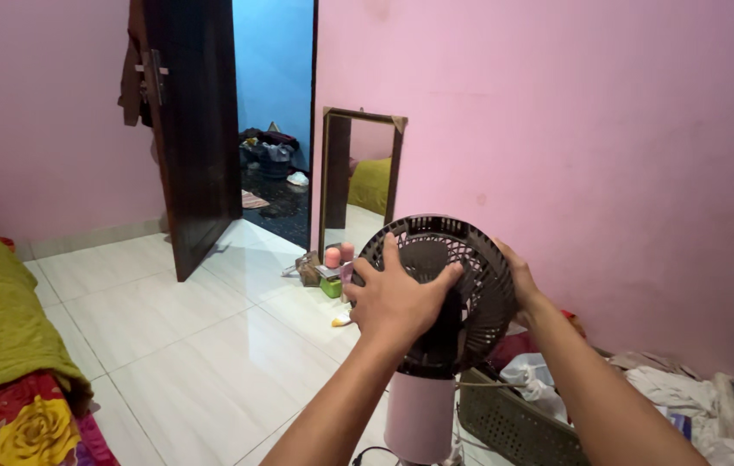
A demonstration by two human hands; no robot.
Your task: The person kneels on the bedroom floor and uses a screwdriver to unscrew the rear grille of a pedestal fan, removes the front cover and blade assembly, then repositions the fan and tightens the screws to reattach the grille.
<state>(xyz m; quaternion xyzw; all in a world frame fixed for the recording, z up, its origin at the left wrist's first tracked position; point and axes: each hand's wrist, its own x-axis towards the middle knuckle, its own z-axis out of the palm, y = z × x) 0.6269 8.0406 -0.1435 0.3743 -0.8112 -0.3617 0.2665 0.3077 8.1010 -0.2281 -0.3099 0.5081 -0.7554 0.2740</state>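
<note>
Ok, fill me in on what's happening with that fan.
A person stands in a pink-walled room with both hands on the dark round grille of a small fan on a pale pink stand. The left hand lies flat against the near face of the grille; the right hand grips its far rim. A dark plastic basket sits on the floor beside the stand, and a mirror leans against the wall behind.

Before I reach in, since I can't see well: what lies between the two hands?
In the head view, only the dark round fan grille lies between them: the left hand presses its front and the right hand grips its far rim.
</note>
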